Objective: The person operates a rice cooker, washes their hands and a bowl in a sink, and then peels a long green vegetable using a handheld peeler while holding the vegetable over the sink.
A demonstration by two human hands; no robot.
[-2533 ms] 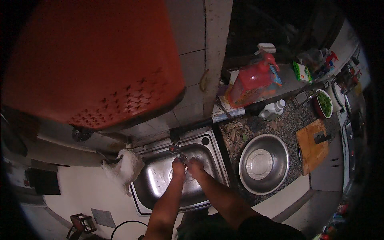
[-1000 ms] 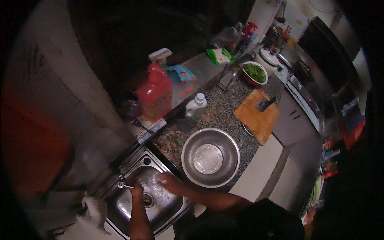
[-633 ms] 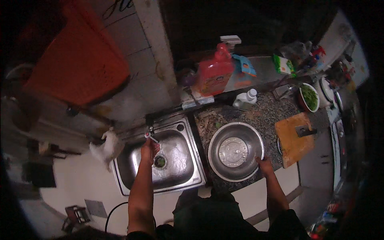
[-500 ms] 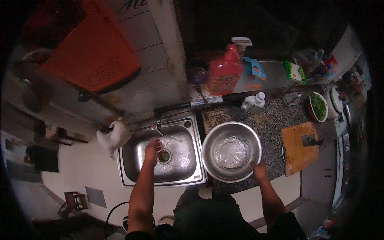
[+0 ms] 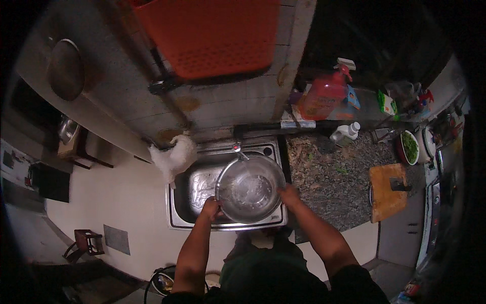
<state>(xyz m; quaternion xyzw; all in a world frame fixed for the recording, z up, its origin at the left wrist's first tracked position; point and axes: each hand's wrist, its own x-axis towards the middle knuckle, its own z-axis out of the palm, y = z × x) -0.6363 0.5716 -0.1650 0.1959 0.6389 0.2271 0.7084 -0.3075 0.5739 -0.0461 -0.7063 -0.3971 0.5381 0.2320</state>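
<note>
A round stainless steel basin [image 5: 230, 205] is over the right half of the metal sink [image 5: 200, 185], under the tap [image 5: 237, 148]. My left hand [image 5: 212, 209] is closed on its near left rim. On the opposite side, my right hand [image 5: 288, 196] grips the rim. Inside the basin the bottom looks shiny; whether water stands in it, I cannot tell. The sink's drain is hidden behind the basin.
On the speckled counter [image 5: 324, 192] are a white bottle [image 5: 345, 134], a wooden board [image 5: 385, 202] with a cleaver [image 5: 397, 185], and a bowl of chopped greens [image 5: 410, 147]. A white cloth [image 5: 174, 157] hangs left of the sink; an orange basket [image 5: 217, 40] hangs above.
The basin has moved left from the counter to over the sink. My left hand has gone from above the drain to the basin's rim; my right hand keeps its grip.
</note>
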